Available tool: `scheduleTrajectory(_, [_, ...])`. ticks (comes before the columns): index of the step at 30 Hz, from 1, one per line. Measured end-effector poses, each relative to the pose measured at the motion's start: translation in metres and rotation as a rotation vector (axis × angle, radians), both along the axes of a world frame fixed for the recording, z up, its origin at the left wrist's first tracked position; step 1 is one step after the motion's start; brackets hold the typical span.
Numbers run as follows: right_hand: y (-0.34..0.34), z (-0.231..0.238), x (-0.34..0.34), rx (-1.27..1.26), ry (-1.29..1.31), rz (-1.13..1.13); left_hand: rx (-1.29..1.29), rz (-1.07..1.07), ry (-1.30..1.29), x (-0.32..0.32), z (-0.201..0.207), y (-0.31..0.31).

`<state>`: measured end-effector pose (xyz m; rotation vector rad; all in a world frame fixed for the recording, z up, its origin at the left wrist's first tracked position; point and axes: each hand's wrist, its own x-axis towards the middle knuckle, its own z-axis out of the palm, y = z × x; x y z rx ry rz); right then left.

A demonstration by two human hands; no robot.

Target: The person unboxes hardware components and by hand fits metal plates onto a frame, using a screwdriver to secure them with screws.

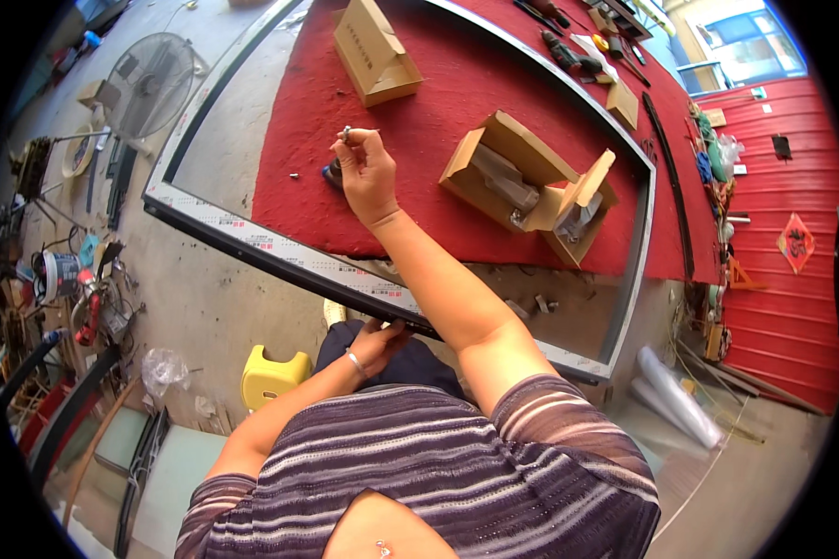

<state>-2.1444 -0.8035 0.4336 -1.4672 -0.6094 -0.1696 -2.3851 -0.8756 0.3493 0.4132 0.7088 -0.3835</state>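
Observation:
A large rectangular metal frame [280, 244], with printed film on its near bar, lies over a red cloth-covered table [289, 149]. My right hand [368, 177] is raised above the cloth inside the frame, thumb and fingers pinching a small silvery metal piece [347, 134]. Behind that hand sits a dark tool with a blue part [329, 174], mostly hidden. Another small metal piece [295, 175] rests on the cloth to its left. At the frame's near bar, my left hand [375, 348] is closed on the dark underside, its fingertips partly covered.
Open cardboard boxes [466, 168] with plastic-wrapped parts stand right of my right hand; another carton [375, 56] is farther back. A power drill [569, 56] and tools lie at the far right. A yellow stool [275, 375] and a fan [154, 84] stand on the floor left.

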Motion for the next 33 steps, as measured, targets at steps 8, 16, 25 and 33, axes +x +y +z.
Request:
scheduleTrajectory(8, [-0.005,-0.01,0.006,-0.233,-0.096,-0.158,0.033,-0.026,-0.008,-0.001,-0.006,-0.005])
scheduleTrajectory(16, [-0.072,0.066,-0.015,-0.074,0.146,0.15,-0.073,0.084,-0.023,-0.01,-0.004,-0.017])
scheduleTrajectory(25, [-0.225,0.115,-0.085,-0.117,0.23,0.232,-0.004,0.163,-0.081,-0.01,0.01,-0.025])
scheduleTrajectory(33, [-0.311,0.101,-0.182,-0.279,0.353,0.095,-0.004,0.137,-0.187,-0.007,0.005,-0.021])
